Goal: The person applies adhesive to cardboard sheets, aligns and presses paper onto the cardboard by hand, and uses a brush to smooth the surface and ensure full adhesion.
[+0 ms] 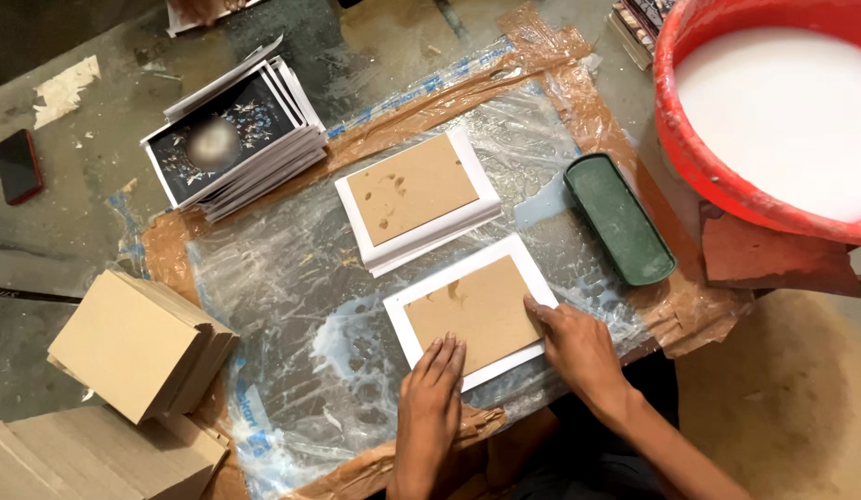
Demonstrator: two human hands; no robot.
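Pressing a brown board (474,312) onto its white sheet (399,309) w/ both hands flat, left hand (430,389) and right hand (579,347) gripping nothing. We've got one stack (418,199) done (approx.), plenty of boards (134,343) left.

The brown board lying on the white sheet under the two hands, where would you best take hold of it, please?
Probably at the far left corner of the brown board, coming from the far side. The left hand covers the near edge and the right hand the right corner. It lies flat, so a fingertip pinch grip under that free edge seems best.
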